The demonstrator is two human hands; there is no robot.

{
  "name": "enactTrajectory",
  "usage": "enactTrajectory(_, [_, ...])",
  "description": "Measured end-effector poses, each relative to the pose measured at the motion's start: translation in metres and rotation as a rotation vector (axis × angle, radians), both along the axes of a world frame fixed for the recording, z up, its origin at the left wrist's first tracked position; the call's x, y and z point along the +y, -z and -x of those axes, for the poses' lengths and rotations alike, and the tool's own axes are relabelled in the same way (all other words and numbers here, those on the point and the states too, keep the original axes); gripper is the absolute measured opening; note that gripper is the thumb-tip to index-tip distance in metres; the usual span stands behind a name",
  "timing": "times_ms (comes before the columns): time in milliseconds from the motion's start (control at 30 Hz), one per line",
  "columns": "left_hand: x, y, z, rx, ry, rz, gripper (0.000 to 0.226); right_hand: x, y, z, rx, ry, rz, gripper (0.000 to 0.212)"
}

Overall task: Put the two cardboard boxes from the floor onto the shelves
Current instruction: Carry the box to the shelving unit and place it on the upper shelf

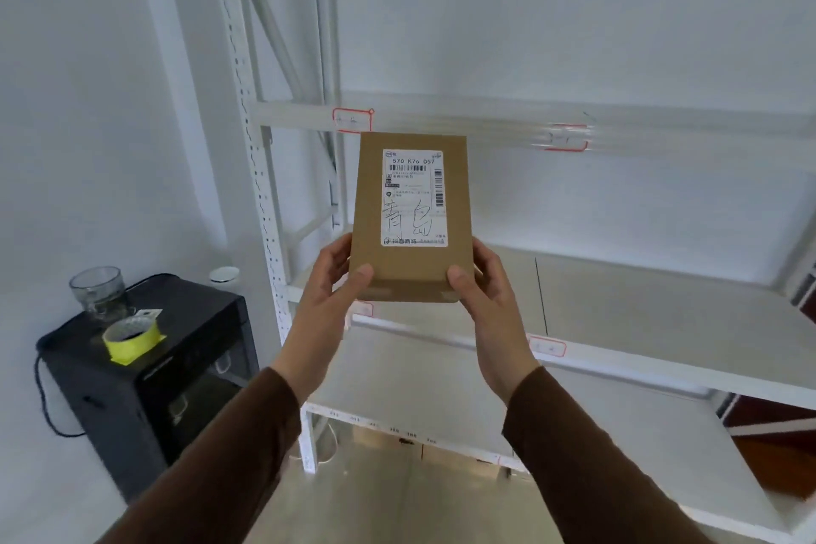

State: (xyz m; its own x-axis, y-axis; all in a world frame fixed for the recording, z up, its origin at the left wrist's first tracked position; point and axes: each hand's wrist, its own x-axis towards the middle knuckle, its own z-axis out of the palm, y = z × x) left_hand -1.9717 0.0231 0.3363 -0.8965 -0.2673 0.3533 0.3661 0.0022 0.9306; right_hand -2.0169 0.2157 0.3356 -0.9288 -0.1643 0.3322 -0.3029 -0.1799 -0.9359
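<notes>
Head view: a flat cardboard box [408,216] with a white shipping label [413,197] is held up in front of the white metal shelving [662,322], its far end near the upper shelf beam. The left hand [335,278] grasps the box's near left corner, thumb on top; the right hand [479,278] grasps the near right corner the same way. Both sleeves are brown. At left, a black cabinet [145,380] carries a glass cup [98,289] and a yellow tape roll [131,338].
</notes>
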Motion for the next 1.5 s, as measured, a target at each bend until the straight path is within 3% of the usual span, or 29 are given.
enactTrajectory(367, [-0.095,-0.108,0.174,0.287,0.053,0.153,0.054,-0.084,-0.110,0.161,0.365,0.169,-0.145,0.074])
enactTrajectory(600, [-0.125,-0.168,0.275,0.341,-0.030,0.260,0.053,-0.107,-0.173,0.264,0.430,0.226,-0.178,0.073])
enactTrajectory(800, [-0.150,-0.200,0.353,0.288,-0.107,0.309,0.060,-0.125,-0.207,0.342,0.468,0.223,-0.227,0.067])
enactTrajectory(1033, [-0.184,-0.209,0.416,0.134,-0.050,0.394,0.045,-0.146,-0.216,0.400,0.346,0.201,-0.345,0.062])
enactTrajectory(1300, [-0.200,-0.210,0.448,-0.035,0.028,0.436,0.051,-0.158,-0.217,0.421,0.245,0.229,-0.519,0.058])
enactTrajectory(1500, [-0.199,-0.207,0.454,-0.056,0.060,0.430,0.046,-0.158,-0.212,0.423,0.224,0.266,-0.604,0.059])
